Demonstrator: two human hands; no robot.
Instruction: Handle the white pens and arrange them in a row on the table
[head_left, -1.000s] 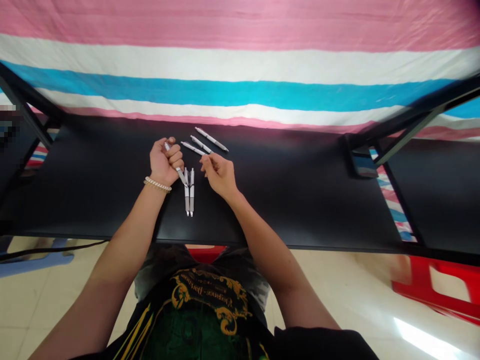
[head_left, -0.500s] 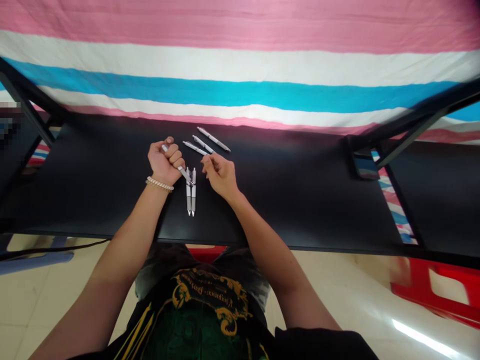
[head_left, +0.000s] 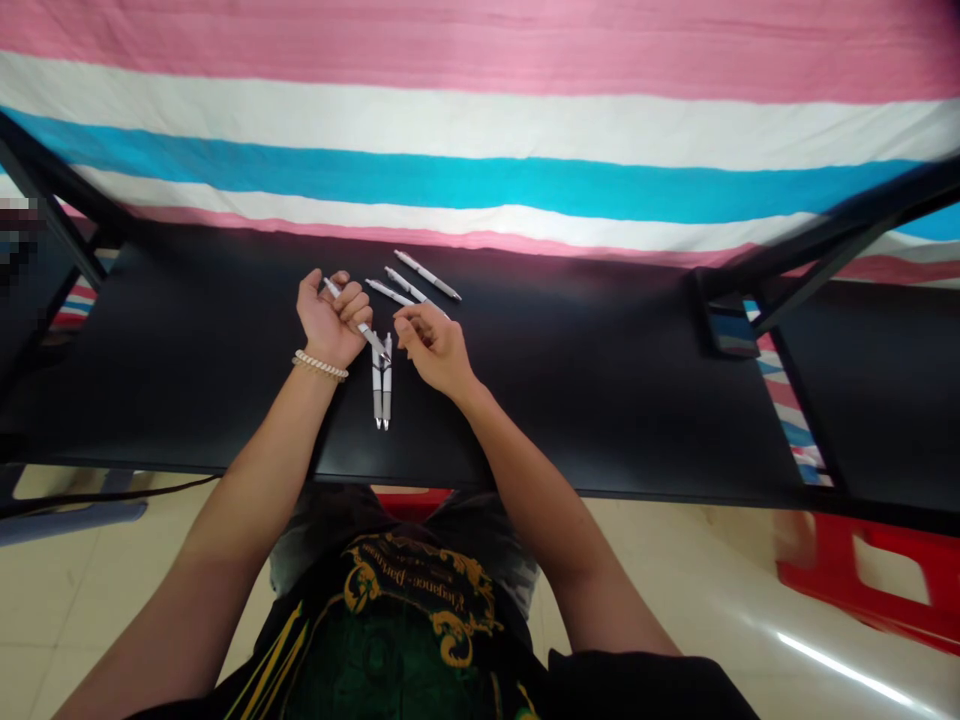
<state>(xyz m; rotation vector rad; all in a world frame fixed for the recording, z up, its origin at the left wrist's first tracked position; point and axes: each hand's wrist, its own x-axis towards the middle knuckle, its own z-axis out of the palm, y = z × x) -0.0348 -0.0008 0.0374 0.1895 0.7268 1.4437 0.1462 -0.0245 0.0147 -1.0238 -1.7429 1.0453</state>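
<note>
My left hand (head_left: 334, 320) has its fingers curled round a white pen with a grey grip (head_left: 373, 341), palm turned up and thumb raised off it. The held pen slants down to the right, its tip over two similar pens, a left one (head_left: 377, 400) and a right one (head_left: 387, 395), lying side by side on the black table (head_left: 600, 390). To their right is my right hand (head_left: 435, 345), its fingers loosely bent and thumb apart, with nothing visible in it. Just beyond it lie three more pens, the farthest pen (head_left: 429, 275) fully visible, the nearer ones partly hidden.
A pink, white and blue striped cloth (head_left: 480, 130) hangs along the table's far edge. Black metal supports rise on both sides, with a dark flat object (head_left: 733, 332) by the right one. A red plastic stool (head_left: 862, 580) stands on the floor at right.
My right hand has shifted slightly left toward the held pen, and its thumb and forefinger have parted. My left thumb has lifted. The pens on the table stay where they were.
</note>
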